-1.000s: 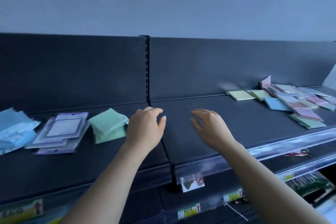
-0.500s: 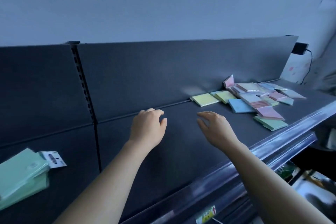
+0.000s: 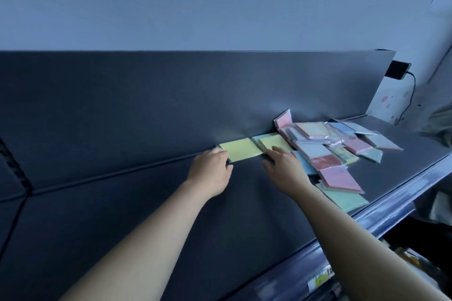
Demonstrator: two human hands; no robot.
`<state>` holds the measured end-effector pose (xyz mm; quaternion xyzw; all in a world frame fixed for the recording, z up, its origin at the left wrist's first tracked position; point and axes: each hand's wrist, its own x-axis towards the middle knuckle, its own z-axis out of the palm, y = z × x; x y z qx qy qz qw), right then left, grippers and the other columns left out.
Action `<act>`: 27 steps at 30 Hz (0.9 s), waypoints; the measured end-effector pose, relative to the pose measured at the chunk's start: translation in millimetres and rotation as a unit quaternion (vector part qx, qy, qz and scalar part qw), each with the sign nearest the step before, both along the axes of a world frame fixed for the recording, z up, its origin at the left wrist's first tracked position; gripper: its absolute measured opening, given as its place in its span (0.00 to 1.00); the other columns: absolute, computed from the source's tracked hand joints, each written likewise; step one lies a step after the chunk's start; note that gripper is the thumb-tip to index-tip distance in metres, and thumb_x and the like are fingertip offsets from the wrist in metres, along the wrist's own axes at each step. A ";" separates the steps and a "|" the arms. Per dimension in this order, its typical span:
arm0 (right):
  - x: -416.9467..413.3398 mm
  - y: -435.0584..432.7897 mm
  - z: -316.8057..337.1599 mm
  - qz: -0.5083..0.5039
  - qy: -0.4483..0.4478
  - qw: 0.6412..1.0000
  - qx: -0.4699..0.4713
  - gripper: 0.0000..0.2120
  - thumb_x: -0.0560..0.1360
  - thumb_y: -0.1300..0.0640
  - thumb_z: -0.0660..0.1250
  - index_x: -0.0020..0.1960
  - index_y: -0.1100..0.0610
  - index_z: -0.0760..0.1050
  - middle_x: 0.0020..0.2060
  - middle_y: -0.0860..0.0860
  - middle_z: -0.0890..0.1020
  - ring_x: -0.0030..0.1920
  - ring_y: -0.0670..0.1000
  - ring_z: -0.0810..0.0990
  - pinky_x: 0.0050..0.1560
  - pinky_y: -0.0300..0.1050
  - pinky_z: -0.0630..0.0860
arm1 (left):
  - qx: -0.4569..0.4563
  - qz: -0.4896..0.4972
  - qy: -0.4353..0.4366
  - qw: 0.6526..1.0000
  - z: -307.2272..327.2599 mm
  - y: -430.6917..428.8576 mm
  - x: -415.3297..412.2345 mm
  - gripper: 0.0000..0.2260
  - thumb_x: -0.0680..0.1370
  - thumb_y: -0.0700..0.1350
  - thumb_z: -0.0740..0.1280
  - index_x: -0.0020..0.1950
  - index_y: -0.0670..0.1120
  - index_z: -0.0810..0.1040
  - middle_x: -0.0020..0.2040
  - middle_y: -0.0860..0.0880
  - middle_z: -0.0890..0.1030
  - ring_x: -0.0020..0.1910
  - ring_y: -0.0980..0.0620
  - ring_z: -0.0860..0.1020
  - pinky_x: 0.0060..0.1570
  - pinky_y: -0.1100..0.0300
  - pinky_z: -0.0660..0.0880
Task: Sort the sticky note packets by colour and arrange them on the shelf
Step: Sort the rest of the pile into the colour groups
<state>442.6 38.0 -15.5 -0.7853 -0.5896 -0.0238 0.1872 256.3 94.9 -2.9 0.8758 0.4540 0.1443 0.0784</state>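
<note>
Shelf: I see a dark grey shelf (image 3: 127, 215); a back panel (image 3: 171, 95) of the same grey rises from its back edge; a rail with a price label (image 3: 320, 279) runs along the front edge.
Room: a pale wall (image 3: 195, 7) stands above the panel; a black plug (image 3: 397, 70) with its cable sits on the wall past the shelf's right end; the light is dim.
Packets: all lie toward the right end; two yellow ones rest flat against the back edge, the left yellow packet (image 3: 242, 149) on its own, the right yellow packet (image 3: 275, 141) tucked partly under the heap (image 3: 330, 139).
Count: in the heap I make out at least four pink, two blue and two green; the rest overlap too much for me to count; one pink packet (image 3: 284, 120) leans on the panel; a green packet (image 3: 348, 199) lies nearest the front edge.
Left hand: my left hand (image 3: 210, 171) is at the left yellow packet's near left corner, fingers bent down onto it; I cannot tell whether they pinch it.
Right hand: my right hand (image 3: 286, 166) reaches flat, fingers straight and slightly spread, tips on the right yellow packet's near edge; a blue packet (image 3: 307, 165) lies just beside it.
</note>
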 end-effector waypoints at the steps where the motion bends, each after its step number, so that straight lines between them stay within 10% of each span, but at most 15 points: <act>1: 11.0 7.3 -1.7 0.005 -0.010 1.000 -0.010 0.09 0.78 0.55 0.58 0.52 0.59 0.73 0.50 0.53 0.75 0.57 0.55 0.72 0.58 0.48 0.63 | -0.002 -0.002 0.019 1.000 -2.8 5.5 11.8 0.11 0.82 0.50 0.57 0.56 0.44 0.72 0.63 0.49 0.74 0.60 0.46 0.73 0.57 0.53 0.70; 11: 39.8 26.4 -24.9 0.092 -0.058 0.992 -0.068 0.11 0.81 0.57 0.51 0.56 0.56 0.71 0.61 0.51 0.74 0.67 0.52 0.69 0.74 0.54 0.51 | -0.001 0.010 0.137 0.991 -22.3 4.8 27.3 0.20 0.84 0.52 0.49 0.74 0.49 0.63 0.77 0.54 0.61 0.76 0.53 0.58 0.74 0.52 0.52; 17: 29.4 16.4 -13.4 0.161 -0.013 0.987 -0.022 0.15 0.79 0.52 0.59 0.63 0.54 0.75 0.62 0.51 0.78 0.65 0.53 0.72 0.71 0.46 0.50 | 0.039 0.086 0.124 0.988 -2.0 -37.0 -14.0 0.13 0.82 0.52 0.54 0.40 0.50 0.70 0.45 0.54 0.75 0.48 0.50 0.74 0.48 0.57 0.67; 22: 25.5 22.4 -10.8 0.091 -0.060 0.988 -0.113 0.25 0.78 0.39 0.56 0.64 0.57 0.67 0.60 0.55 0.76 0.68 0.57 0.68 0.71 0.55 0.53 | -0.090 0.175 0.129 0.972 4.9 -18.4 -12.1 0.24 0.79 0.60 0.60 0.70 0.48 0.66 0.70 0.48 0.66 0.67 0.45 0.64 0.63 0.51 0.68; 27: 18.2 18.6 -2.8 0.087 0.089 0.989 -0.078 0.33 0.70 0.40 0.70 0.67 0.57 0.65 0.61 0.55 0.69 0.60 0.59 0.72 0.62 0.50 0.67 | -0.182 0.228 0.003 0.957 0.3 -11.0 -15.8 0.33 0.70 0.59 0.73 0.68 0.46 0.66 0.68 0.47 0.65 0.66 0.47 0.66 0.60 0.55 0.69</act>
